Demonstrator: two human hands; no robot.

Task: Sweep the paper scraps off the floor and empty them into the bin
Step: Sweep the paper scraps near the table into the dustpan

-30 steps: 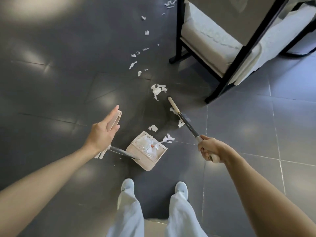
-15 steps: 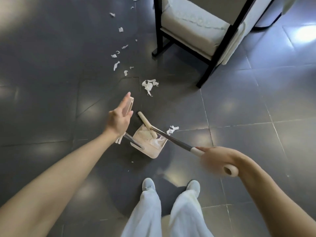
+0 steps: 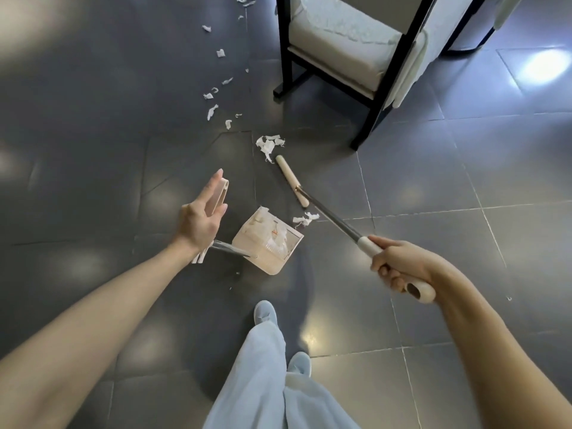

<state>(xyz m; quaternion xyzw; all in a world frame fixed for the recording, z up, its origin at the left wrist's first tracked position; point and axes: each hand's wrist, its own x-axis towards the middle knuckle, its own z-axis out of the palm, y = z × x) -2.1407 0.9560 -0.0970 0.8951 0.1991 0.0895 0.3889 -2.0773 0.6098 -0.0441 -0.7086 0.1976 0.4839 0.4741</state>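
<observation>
Both my arms are stretched out ahead and down over the dark tiled floor (image 3: 433, 187). My left hand (image 3: 201, 218) is out flat, palm turned inward, fingers straight and together. The pale top handle of the dustpan (image 3: 266, 243) lies along them, with my thumb just across it; it's a loose prop, not a fist. One dustpan, tilted, with its mouth facing away from me and white paper already lying inside.

My right hand (image 3: 399, 264) is wrapped tight round the pale grip of the broom (image 3: 334, 218), knuckles up, the end of the grip poking out below my fist. One broom: the dark shaft runs forward and left to a narrow beige head lying on the floor beyond the dustpan.

Scraps (image 3: 269, 145) now. One crumpled clump sits right at the far tip of the broom head. One smaller piece lies just beside the dustpan's mouth, between it and the shaft. Beyond that a trail of small bits, roughly ten, runs away from me, with a few more at the top edge of view.

One chair (image 3: 340, 41), black frame and pale cushion, stands to the right of that trail. Two pale shoes (image 3: 264, 314) and light trousers (image 3: 263, 382) below, the left foot ahead of the right.
</observation>
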